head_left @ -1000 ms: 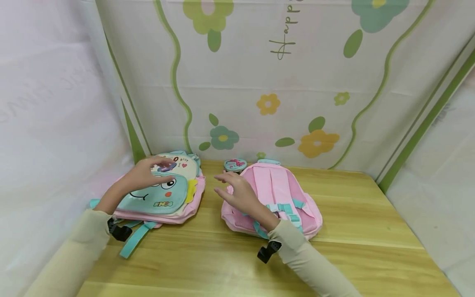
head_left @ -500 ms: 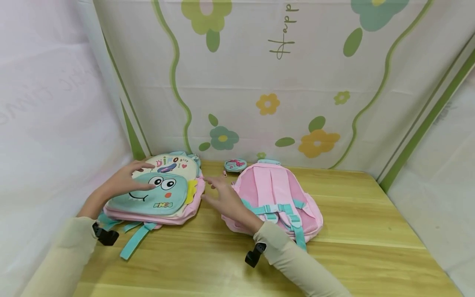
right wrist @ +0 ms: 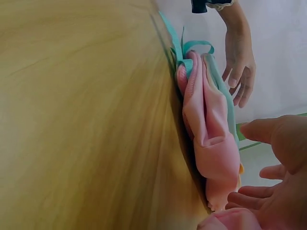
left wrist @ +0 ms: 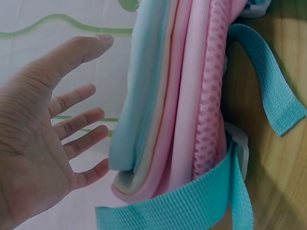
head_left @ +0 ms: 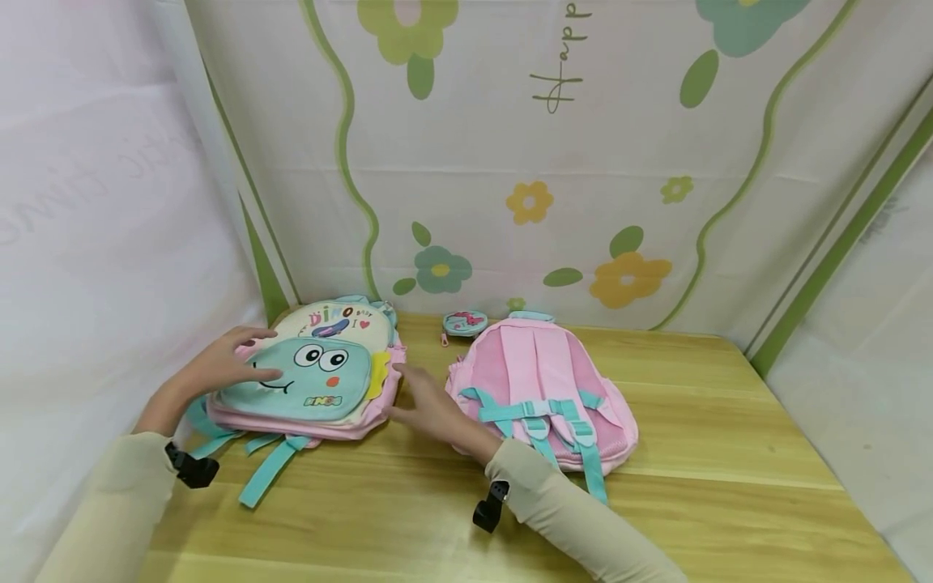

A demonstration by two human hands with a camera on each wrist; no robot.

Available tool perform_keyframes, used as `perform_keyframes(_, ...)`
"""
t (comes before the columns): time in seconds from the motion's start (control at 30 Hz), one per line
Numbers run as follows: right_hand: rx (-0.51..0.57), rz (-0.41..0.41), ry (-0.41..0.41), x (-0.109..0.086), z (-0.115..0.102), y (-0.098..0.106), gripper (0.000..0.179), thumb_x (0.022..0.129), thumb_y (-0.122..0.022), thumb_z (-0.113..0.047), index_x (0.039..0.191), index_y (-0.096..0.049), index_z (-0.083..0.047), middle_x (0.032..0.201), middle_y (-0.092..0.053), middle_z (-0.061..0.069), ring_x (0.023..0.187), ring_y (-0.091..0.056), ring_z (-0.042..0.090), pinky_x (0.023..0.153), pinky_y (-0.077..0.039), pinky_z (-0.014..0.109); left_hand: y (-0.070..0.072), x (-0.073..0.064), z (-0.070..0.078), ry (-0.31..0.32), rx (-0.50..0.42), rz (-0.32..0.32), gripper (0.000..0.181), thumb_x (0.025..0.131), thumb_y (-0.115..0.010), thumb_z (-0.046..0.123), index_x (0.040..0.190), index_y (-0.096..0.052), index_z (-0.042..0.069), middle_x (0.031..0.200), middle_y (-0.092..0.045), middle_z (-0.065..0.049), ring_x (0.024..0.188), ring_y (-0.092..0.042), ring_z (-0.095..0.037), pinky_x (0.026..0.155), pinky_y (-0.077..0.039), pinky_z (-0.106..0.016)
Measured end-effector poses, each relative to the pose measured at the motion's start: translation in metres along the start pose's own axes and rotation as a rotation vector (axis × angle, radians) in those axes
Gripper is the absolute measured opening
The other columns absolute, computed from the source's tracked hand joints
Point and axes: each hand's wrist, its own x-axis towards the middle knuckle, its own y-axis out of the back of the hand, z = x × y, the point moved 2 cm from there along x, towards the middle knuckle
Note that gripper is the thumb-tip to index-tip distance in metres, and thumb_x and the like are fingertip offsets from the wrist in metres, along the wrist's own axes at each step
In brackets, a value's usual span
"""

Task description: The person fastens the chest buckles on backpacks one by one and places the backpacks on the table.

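A children's backpack with a teal dinosaur face lies front up at the left of the wooden table. My left hand hovers over its left side, fingers spread and holding nothing. In the left wrist view, that hand is beside the backpack's layered teal and pink edge. My right hand is at the backpack's right side, thumb apart from the fingers. The right wrist view shows this hand with loose fingers, near the pink side panel; whether it touches is unclear.
A second pink backpack lies straps up to the right, partly behind my right forearm. A small round zipped pouch is at the back between them. Teal straps trail onto the wooden table. Printed cloth encloses the back and sides.
My left hand has shifted left across the dinosaur backpack. My right hand has moved left and lower, from the pink backpack to the dinosaur backpack's right side. Both backpacks stay in place.
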Motion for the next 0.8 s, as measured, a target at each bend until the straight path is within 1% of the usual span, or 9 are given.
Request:
perform_keyframes(0.17, -0.031, -0.022, -0.003, 0.003, 0.001, -0.006, 0.085, 0.094, -0.073, -0.038, 0.16, -0.03, -0.008, 0.162, -0.04, 0.011, 0.15, -0.037, 0.026, 0.121, -0.035, 0.042, 0.0, -0.002, -0.01, 0.029, 0.003, -0.01, 0.089, 0.086, -0.079, 0.044, 0.152, -0.04, -0.001, 0.155, -0.031, -0.036, 0.135, -0.034, -0.055, 0.103, -0.033, -0.077)
perform_keyframes(0.3, -0.002, -0.028, -0.008, 0.003, 0.0, -0.01, 0.089, 0.094, -0.073, -0.038, 0.162, -0.024, -0.007, 0.165, -0.034, 0.012, 0.153, -0.033, 0.026, 0.123, -0.032, 0.042, 0.0, -0.003, -0.015, 0.028, 0.009, -0.012, 0.09, 0.086, -0.08, 0.044, 0.152, -0.039, -0.002, 0.154, -0.032, -0.037, 0.135, -0.035, -0.056, 0.103, -0.033, -0.077)
perform_keyframes(0.43, 0.021, -0.032, -0.017, 0.004, 0.0, -0.013, 0.093, 0.093, -0.075, -0.038, 0.162, -0.021, -0.006, 0.167, -0.03, 0.012, 0.154, -0.03, 0.025, 0.124, -0.03, 0.042, 0.002, -0.005, -0.016, 0.021, 0.019, -0.016, 0.091, 0.085, -0.081, 0.043, 0.151, -0.039, -0.004, 0.151, -0.033, -0.039, 0.132, -0.037, -0.057, 0.102, -0.034, -0.076)
perform_keyframes(0.6, 0.049, -0.041, -0.049, 0.004, 0.002, -0.015, 0.098, 0.092, -0.076, -0.04, 0.163, -0.017, -0.007, 0.169, -0.025, 0.01, 0.155, -0.027, 0.024, 0.125, -0.028, 0.042, 0.002, -0.007, -0.017, 0.02, 0.043, -0.029, 0.091, 0.085, -0.08, 0.043, 0.15, -0.039, -0.007, 0.149, -0.035, -0.039, 0.129, -0.038, -0.057, 0.101, -0.035, -0.076)
perform_keyframes(0.8, 0.129, -0.036, -0.079, 0.006, 0.006, -0.016, 0.099, 0.091, -0.077, -0.041, 0.163, -0.019, -0.007, 0.169, -0.026, 0.009, 0.155, -0.027, 0.024, 0.125, -0.027, 0.042, 0.002, -0.008, -0.017, 0.016, 0.041, -0.031, 0.091, 0.085, -0.08, 0.041, 0.149, -0.039, -0.009, 0.149, -0.035, -0.04, 0.131, -0.036, -0.058, 0.103, -0.034, -0.077)
